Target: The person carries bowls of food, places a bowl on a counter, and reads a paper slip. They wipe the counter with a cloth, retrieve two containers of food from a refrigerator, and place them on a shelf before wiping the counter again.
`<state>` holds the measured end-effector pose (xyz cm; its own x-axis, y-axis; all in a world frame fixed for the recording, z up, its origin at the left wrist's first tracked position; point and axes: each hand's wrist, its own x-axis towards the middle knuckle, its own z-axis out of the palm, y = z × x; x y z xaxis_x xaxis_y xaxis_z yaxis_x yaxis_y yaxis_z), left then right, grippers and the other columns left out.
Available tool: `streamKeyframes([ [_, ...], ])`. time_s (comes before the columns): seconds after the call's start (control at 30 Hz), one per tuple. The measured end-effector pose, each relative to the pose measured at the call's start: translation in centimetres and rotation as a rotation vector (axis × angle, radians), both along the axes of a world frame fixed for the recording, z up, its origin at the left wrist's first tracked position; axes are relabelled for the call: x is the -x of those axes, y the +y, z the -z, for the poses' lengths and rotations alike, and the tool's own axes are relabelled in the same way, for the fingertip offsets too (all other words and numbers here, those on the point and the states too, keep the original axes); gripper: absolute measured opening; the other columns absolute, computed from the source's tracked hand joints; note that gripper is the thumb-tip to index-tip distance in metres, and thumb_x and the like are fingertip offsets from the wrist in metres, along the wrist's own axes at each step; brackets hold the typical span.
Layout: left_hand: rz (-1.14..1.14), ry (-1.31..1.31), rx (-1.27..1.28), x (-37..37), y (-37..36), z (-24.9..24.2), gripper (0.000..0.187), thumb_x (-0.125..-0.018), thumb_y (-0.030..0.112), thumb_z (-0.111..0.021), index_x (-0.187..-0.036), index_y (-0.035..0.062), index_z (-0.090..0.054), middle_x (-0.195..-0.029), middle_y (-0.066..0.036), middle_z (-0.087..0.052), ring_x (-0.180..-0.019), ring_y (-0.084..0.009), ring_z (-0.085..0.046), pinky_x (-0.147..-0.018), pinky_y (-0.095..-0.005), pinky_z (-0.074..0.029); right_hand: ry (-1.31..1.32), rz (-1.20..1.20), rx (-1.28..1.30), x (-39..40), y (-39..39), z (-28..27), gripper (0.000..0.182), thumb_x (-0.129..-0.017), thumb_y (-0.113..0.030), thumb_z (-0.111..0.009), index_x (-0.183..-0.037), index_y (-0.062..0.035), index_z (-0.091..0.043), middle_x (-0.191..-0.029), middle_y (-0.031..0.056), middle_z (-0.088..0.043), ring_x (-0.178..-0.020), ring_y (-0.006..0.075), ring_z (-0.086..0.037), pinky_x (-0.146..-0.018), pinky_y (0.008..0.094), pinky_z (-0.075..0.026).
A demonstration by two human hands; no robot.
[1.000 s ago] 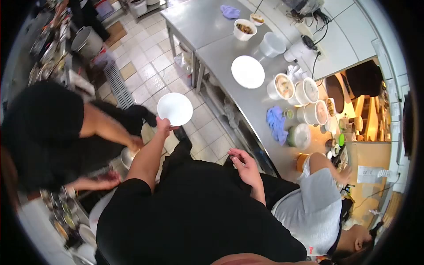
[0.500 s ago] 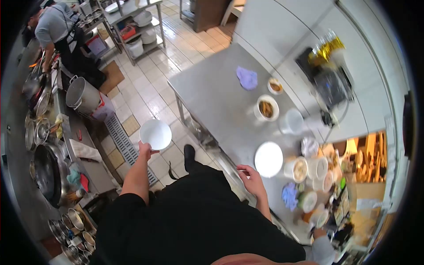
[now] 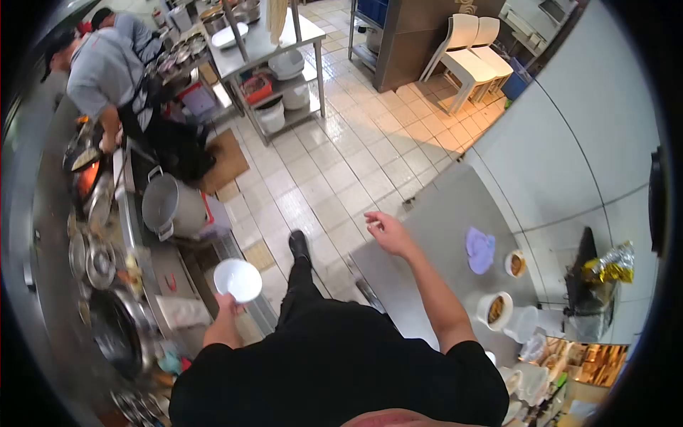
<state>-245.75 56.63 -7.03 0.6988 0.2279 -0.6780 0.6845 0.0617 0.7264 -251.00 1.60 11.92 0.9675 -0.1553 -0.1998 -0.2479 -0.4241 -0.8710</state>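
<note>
My left hand [image 3: 229,305] grips the near rim of a white bowl [image 3: 239,280], held out over the floor beside the stove counter. Nothing shows inside the bowl. My right hand [image 3: 385,231] is raised near the far left corner of the steel table [image 3: 427,263], holding nothing, its fingers loosely bent and apart. On that table lie a purple cloth [image 3: 480,250], a small tub of brown food [image 3: 516,264] and a larger white tub [image 3: 494,311] with brown strips in it.
At the left, a person [image 3: 110,71] works over a flaming wok [image 3: 85,174]; another person [image 3: 135,35] stands behind. A large pot [image 3: 171,206] is beside the stove counter. Ahead are a steel shelf rack [image 3: 284,99], tiled floor [image 3: 334,171] and white chairs [image 3: 466,57].
I have stepped forward, so the table and its tubs now sit lower and further right. My right hand has swung forward; the bowl stays in my left hand. More of the far floor and chairs show.
</note>
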Motion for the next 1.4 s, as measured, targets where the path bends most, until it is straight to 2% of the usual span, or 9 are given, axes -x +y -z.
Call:
streamKeyframes([
  [0.17, 0.081, 0.196, -0.295, -16.4, -0.5, 1.8, 0.037, -0.081, 0.006, -0.052, -0.116, -0.0017, -0.047, -0.1, -0.017, -0.06, -0.087, -0.04, -0.062, -0.048, -0.0523, -0.056, 0.22, 0.22, 0.037, -6.6, -0.5, 12.2, 0.044, -0.085, -0.025, -0.056, -0.122, -0.0016, -0.05, -0.12, 0.0208, -0.055, -0.11, 0.0358, -0.054, -0.093, 0.0391, -0.043],
  [0.27, 0.527, -0.225, -0.113, -28.3, -3.0, 5.3, 0.038, -0.081, 0.008, -0.05, -0.117, -0.0003, -0.043, -0.108, -0.018, -0.056, -0.098, -0.0352, -0.058, -0.059, -0.047, -0.056, 0.639, 0.18, 0.221, -7.0, -0.9, 17.0, 0.048, -0.082, -0.026, -0.057, -0.124, -0.0024, -0.051, -0.113, 0.0225, -0.059, -0.105, 0.032, -0.057, -0.089, 0.0385, -0.045],
  [0.4, 1.046, -0.458, -0.578, -42.3, -17.7, -1.6, 0.063, -0.065, -0.007, -0.053, -0.126, 0.0009, -0.037, -0.118, -0.022, -0.05, -0.113, -0.0335, -0.049, -0.097, -0.0378, -0.038, 0.677, 0.395, -0.009, -7.6, -1.3, 19.6, 0.047, -0.078, -0.026, -0.058, -0.118, -0.0014, -0.055, -0.112, 0.0237, -0.059, -0.104, 0.0326, -0.058, -0.089, 0.0369, -0.045],
  [0.57, 1.33, -0.831, -0.581, -53.0, -37.5, -8.1, 0.075, -0.069, -0.01, -0.048, -0.139, 0.0037, -0.023, -0.13, -0.025, -0.037, -0.122, -0.0414, -0.035, -0.104, -0.0413, -0.031, 0.586, 0.611, -0.142, -8.3, -3.7, 26.5, 0.041, -0.082, -0.027, -0.055, -0.113, -0.0014, -0.058, -0.101, 0.0173, -0.064, -0.085, 0.0259, -0.063, -0.073, 0.0356, -0.05],
  [0.67, 1.328, -1.215, -0.419, -57.4, -47.6, -10.4, 0.079, -0.066, -0.012, -0.049, -0.139, 0.0024, -0.022, -0.131, -0.024, -0.035, -0.124, -0.041, -0.034, -0.104, -0.0418, -0.031, 0.517, 0.811, -0.358, -15.1, -7.1, 19.4, 0.036, -0.088, -0.025, -0.051, -0.115, -0.0028, -0.055, -0.095, 0.0092, -0.064, -0.076, 0.0183, -0.06, -0.064, 0.0324, -0.049],
  [0.93, 1.311, -1.552, -0.144, -63.3, -65.7, -22.6, 0.085, -0.058, -0.012, -0.059, -0.135, 0.0058, -0.027, -0.132, -0.024, -0.034, -0.124, -0.0426, -0.035, -0.102, -0.0427, -0.034, -0.156, 1.409, -1.531, -42.2, -28.7, 15.5, 0.059, -0.093, -0.046, -0.034, -0.138, -0.0087, -0.03, -0.139, 0.0061, -0.037, -0.119, 0.0292, -0.044, -0.099, 0.0407, -0.035],
  [1.03, 1.287, -1.753, -0.006, -65.9, -71.7, -22.7, 0.084, -0.059, -0.008, -0.065, -0.134, 0.0077, -0.028, -0.132, -0.024, -0.035, -0.121, -0.044, -0.037, -0.1, -0.0464, -0.036, -0.473, 0.96, -1.779, -56.3, -38.0, 14.6, 0.057, -0.093, -0.049, -0.035, -0.132, -0.0076, -0.038, -0.13, 0.012, -0.047, -0.117, 0.0329, -0.045, -0.099, 0.0449, -0.036],
  [1.1, 1.276, -1.829, -0.001, -68.7, -75.1, -22.4, 0.082, -0.061, -0.004, -0.068, -0.133, 0.008, -0.029, -0.131, -0.024, -0.036, -0.119, -0.0443, -0.04, -0.098, -0.0498, -0.037, -0.455, 0.753, -1.64, -63.9, -40.0, 3.6, 0.056, -0.091, -0.053, -0.037, -0.125, -0.0084, -0.044, -0.126, 0.0146, -0.049, -0.113, 0.0324, -0.048, -0.096, 0.0468, -0.039],
  [1.4, 0.795, -1.469, -0.174, -90.4, -87.9, -22.4, 0.073, -0.071, -0.005, -0.051, -0.137, 0.0001, -0.021, -0.132, -0.025, -0.035, -0.12, -0.0425, -0.038, -0.105, -0.0457, -0.028, -0.198, 0.878, -1.437, -82.9, -60.0, 5.3, 0.067, -0.088, -0.057, -0.04, -0.134, -0.0087, -0.037, -0.133, 0.0133, -0.044, -0.126, 0.0326, -0.033, -0.107, 0.0418, -0.019],
])
